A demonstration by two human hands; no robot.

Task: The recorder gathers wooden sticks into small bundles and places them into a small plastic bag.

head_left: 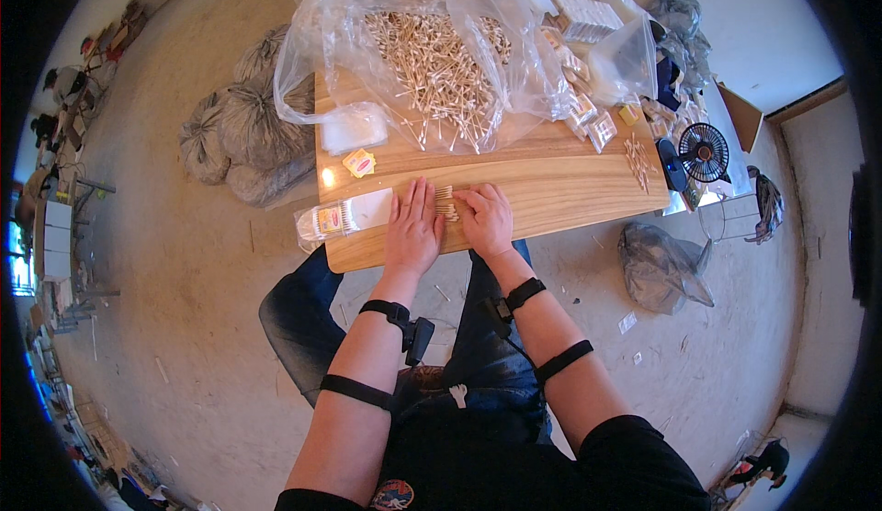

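Note:
A short row of cotton swabs point(446, 204) lies side by side on the wooden table between my two hands. My left hand point(415, 231) rests flat, fingers stretched out, along the left side of the row and over the end of a white strip point(372, 208). From the right, my right hand point(488, 221) meets the same swabs with bent fingers, its fingertips pinched at their edge. Left of the strip lies a clear pack of cotton swabs point(329, 220) with a yellow and red label. What lies under my left palm is hidden.
A large clear bag point(299, 61) spills loose cotton swabs point(432, 70) at the table's far side. Yellow cards point(359, 163) lie by clear plastic sleeves point(354, 128). Filled packs point(601, 131), scattered swabs point(636, 164) and a black fan point(705, 151) stand right. Grey sacks point(262, 125) sit on the floor.

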